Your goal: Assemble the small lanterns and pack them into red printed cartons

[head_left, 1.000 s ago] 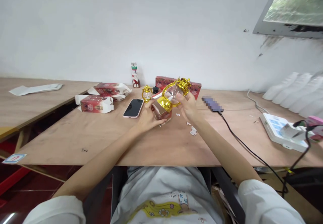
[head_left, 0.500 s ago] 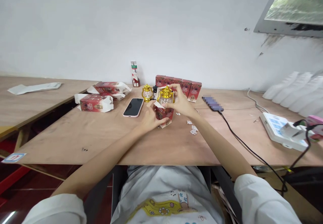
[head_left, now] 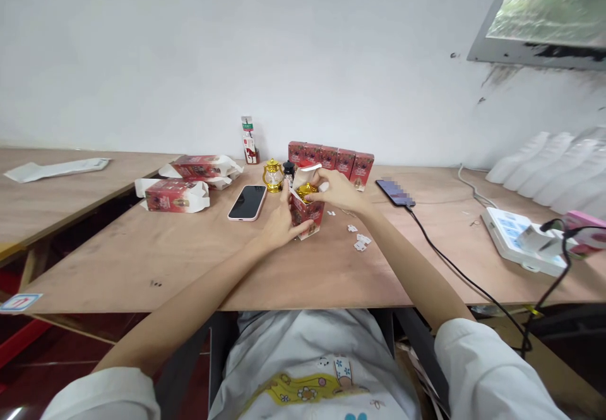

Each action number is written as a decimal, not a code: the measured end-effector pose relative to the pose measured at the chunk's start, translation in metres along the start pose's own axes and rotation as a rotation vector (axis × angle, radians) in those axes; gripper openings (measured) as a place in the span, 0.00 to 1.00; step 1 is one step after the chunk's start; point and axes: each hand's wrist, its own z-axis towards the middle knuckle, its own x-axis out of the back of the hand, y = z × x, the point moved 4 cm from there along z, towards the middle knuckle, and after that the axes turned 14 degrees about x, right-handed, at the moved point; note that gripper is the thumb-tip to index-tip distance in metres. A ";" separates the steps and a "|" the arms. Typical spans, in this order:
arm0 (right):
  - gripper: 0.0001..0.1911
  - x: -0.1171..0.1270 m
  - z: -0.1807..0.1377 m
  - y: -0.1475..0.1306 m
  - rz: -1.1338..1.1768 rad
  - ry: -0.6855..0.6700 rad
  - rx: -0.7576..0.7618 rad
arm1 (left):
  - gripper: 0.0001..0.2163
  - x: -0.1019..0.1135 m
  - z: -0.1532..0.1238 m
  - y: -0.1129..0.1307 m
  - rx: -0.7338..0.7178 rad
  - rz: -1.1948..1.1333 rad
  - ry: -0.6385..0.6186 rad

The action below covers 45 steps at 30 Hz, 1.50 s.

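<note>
A red printed carton [head_left: 308, 218] stands upright on the table with its white top flaps raised. My left hand [head_left: 280, 221] is closed around its left side. Inside the carton sits a small gold lantern [head_left: 307, 191], of which only the gold top shows above the rim. The fingers of my right hand [head_left: 337, 191] are closed on that top. Just behind my left hand stand another gold lantern [head_left: 273, 177] and a black lantern [head_left: 288, 170], the latter partly hidden.
Several closed red cartons [head_left: 337, 160] stand in a row at the wall. Open cartons [head_left: 175, 195] lie at the left. A phone [head_left: 247, 203] lies left of my hands, another phone [head_left: 394, 192] with a cable right. White scraps [head_left: 362, 242] and a power strip [head_left: 516, 240] are at the right.
The gold lantern has gone down into the carton, from standing mostly above the rim to only its top showing. My right hand has lowered with it; my left hand still holds the carton.
</note>
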 end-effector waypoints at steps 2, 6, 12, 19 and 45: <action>0.10 0.002 -0.002 -0.002 0.009 -0.033 0.013 | 0.50 0.000 -0.001 0.003 -0.003 0.044 -0.033; 0.05 0.003 -0.004 -0.008 0.071 -0.140 0.082 | 0.47 0.001 -0.002 0.009 -0.071 0.092 -0.062; 0.12 0.000 -0.007 -0.001 0.277 0.058 0.123 | 0.45 0.002 -0.002 0.011 -0.113 0.083 -0.051; 0.16 -0.006 -0.008 0.029 0.884 0.349 0.008 | 0.39 0.004 -0.004 0.012 -0.067 0.122 -0.054; 0.20 -0.035 -0.025 0.023 0.948 0.275 -0.021 | 0.39 0.005 0.004 0.003 -0.016 -0.106 -0.204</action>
